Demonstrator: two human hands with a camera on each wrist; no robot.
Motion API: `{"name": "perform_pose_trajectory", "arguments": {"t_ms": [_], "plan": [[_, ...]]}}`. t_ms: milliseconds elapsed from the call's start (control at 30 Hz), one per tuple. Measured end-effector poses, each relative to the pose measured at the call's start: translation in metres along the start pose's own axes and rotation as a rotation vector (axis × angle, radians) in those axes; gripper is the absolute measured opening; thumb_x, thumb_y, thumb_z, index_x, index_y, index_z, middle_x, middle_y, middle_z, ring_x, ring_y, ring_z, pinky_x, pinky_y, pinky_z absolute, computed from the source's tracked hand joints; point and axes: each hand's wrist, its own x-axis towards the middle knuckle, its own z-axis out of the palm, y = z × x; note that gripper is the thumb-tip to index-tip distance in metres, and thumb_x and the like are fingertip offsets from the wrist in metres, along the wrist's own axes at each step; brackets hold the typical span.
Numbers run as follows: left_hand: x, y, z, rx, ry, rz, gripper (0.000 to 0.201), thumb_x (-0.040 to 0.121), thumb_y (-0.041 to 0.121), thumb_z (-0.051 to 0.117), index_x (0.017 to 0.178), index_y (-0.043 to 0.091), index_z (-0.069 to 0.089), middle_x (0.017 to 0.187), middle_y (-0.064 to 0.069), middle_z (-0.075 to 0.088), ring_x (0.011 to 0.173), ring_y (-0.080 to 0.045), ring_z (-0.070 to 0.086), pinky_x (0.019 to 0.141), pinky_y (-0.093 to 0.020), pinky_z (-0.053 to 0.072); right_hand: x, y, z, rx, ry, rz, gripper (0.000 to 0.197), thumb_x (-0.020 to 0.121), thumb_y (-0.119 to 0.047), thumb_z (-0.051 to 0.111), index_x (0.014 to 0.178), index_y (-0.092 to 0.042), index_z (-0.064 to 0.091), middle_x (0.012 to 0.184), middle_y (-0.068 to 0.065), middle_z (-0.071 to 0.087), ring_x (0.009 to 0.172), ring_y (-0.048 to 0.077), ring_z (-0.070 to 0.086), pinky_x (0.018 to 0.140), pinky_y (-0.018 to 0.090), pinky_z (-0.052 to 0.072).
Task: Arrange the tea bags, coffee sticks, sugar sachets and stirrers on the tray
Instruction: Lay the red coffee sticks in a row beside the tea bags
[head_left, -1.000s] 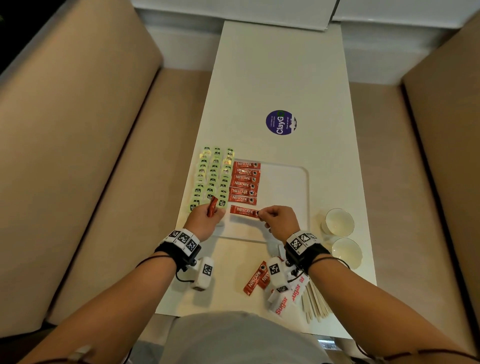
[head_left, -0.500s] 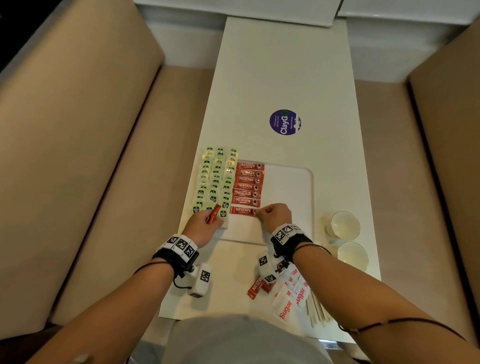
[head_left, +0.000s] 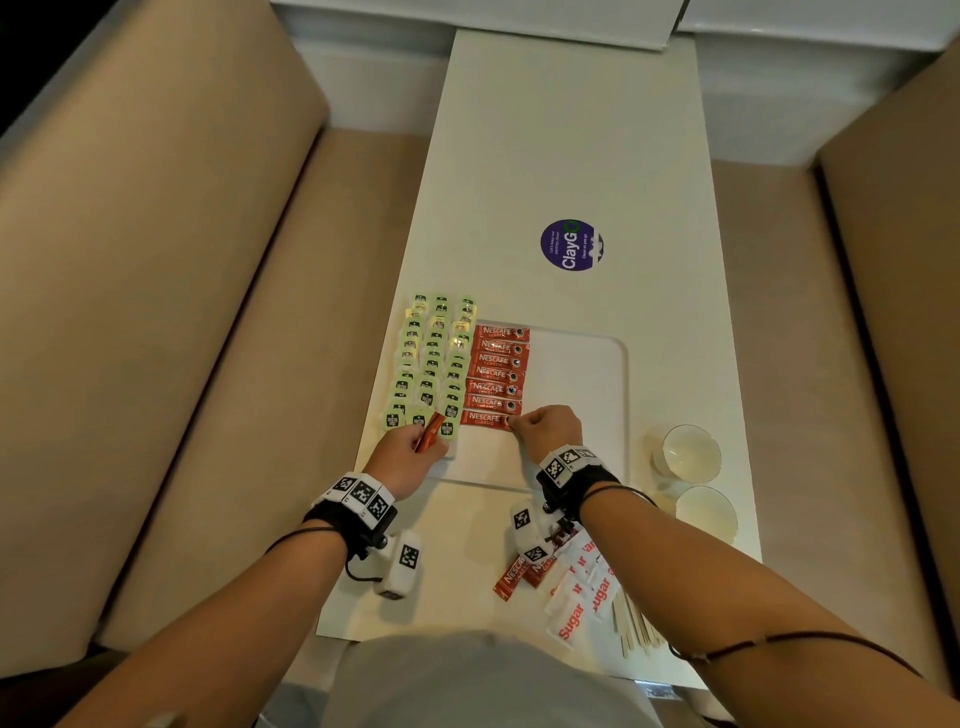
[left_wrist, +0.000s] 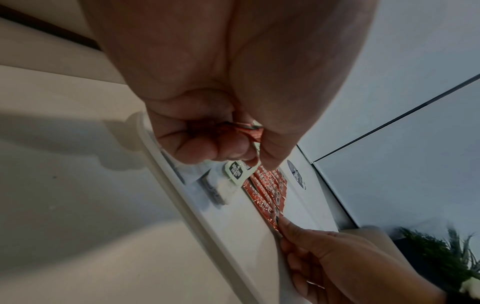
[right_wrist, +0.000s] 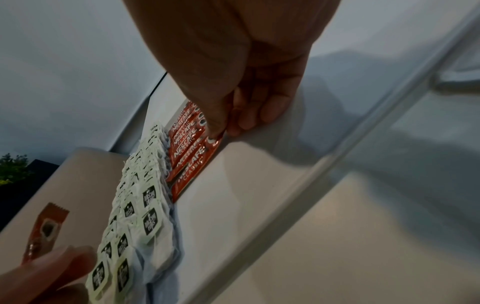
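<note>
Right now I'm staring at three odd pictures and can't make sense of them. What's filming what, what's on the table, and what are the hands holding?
There is no machine, only a person with cameras on the head and on both wrists. The head view looks down on the white table and tray. On the tray lie tea bags and a column of red coffee sticks. The right hand pinches the nearest stick; the left hand grips a spare stick. Sugar sachets, stirrers and two cups sit off the tray.
</note>
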Motion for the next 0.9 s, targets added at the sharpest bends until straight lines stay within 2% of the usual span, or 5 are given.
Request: {"name": "perform_pose_trajectory", "arguments": {"t_ms": [233, 433, 600, 800, 900], "plan": [[0.000, -0.001, 0.002, 0.002, -0.006, -0.001, 0.035, 0.094, 0.031, 0.065, 0.094, -0.004, 0.063, 0.067, -0.004, 0.045, 0.060, -0.018, 0.041, 0.060, -0.030, 0.033, 0.003, 0.000, 0.000, 0.008, -0.009, 0.020, 0.027, 0.090, -0.033, 0.074, 0.076, -0.010, 0.078, 0.075, 0.004, 0.074, 0.063, 0.016, 0.061, 0.061, 0.025, 0.051], [0.000, -0.002, 0.003, -0.022, -0.029, -0.026, 0.035, 0.093, 0.032, 0.066, 0.092, -0.003, 0.063, 0.061, -0.001, 0.044, 0.055, -0.018, 0.040, 0.059, -0.030, 0.033, 0.002, -0.001, -0.002, 0.005, -0.008, 0.029, 0.030, 0.089, -0.036, 0.075, 0.077, -0.009, 0.079, 0.072, 0.005, 0.072, 0.060, 0.016, 0.059, 0.056, 0.023, 0.047], [-0.003, 0.003, 0.002, -0.035, -0.058, -0.025, 0.035, 0.093, 0.032, 0.067, 0.088, -0.002, 0.061, 0.061, 0.000, 0.042, 0.055, -0.018, 0.040, 0.060, -0.031, 0.035, 0.003, -0.001, -0.003, -0.009, -0.024, 0.021, 0.031, 0.088, -0.037, 0.075, 0.078, -0.009, 0.079, 0.075, 0.007, 0.074, 0.064, 0.018, 0.063, 0.064, 0.028, 0.054], [-0.007, 0.013, 0.000, -0.019, -0.072, -0.006, 0.025, 0.094, 0.029, 0.066, 0.091, 0.004, 0.067, 0.061, 0.003, 0.046, 0.054, -0.015, 0.042, 0.057, -0.030, 0.036, -0.001, 0.000, -0.006, 0.015, -0.007, 0.039, 0.045, 0.089, -0.042, 0.073, 0.074, 0.000, 0.075, 0.062, 0.007, 0.064, 0.054, 0.017, 0.053, 0.054, 0.024, 0.043], [-0.011, 0.017, 0.000, -0.014, -0.105, 0.014, 0.014, 0.095, 0.027, 0.065, 0.099, 0.014, 0.072, 0.062, 0.006, 0.050, 0.054, -0.013, 0.045, 0.058, -0.028, 0.037, -0.006, 0.002, -0.011, 0.034, 0.026, 0.020, 0.045, 0.093, -0.045, 0.068, 0.066, -0.009, 0.066, 0.060, 0.000, 0.059, 0.054, 0.014, 0.052, 0.053, 0.023, 0.040]]}}
